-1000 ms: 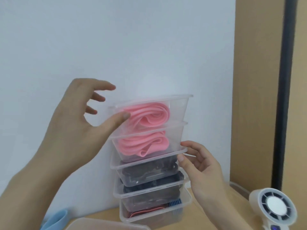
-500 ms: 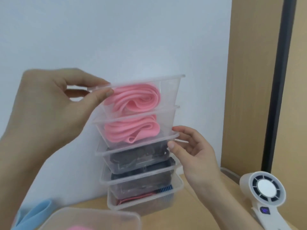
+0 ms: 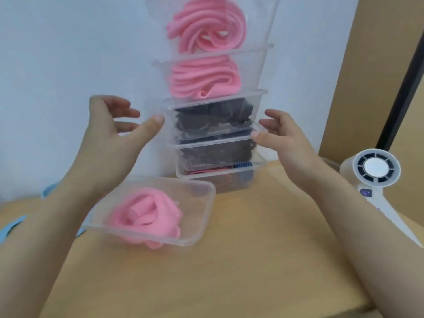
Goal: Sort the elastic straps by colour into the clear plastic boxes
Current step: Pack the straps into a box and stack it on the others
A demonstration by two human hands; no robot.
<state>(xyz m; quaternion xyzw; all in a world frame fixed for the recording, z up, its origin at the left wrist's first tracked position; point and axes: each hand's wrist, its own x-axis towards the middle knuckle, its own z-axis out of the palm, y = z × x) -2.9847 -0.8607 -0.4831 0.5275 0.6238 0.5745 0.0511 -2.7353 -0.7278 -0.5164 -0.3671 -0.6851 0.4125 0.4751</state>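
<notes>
Step looks like stacking the sorted boxes. Five clear boxes (image 3: 259,72) stand piled against the wall: pink straps (image 3: 206,76) in top two, dark straps (image 3: 206,120) in next two, mixed at base. At the stack's 9 o'clock the left hand (image 3: 110,134), at 3 o'clock the right hand (image 3: 286,138), both with fingers spread, gripping nothing. At 7 o'clock on the table (image 3: 252,271), a loose box (image 3: 202,203) holds more pink. Next move likely needs both hands on its ends and a high lift; pile looks tippy.

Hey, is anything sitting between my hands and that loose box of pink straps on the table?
Nothing visible does. The left hand and right hand are open beside the stack, and the loose box lies uncovered in front of it, nearer the left hand.
</notes>
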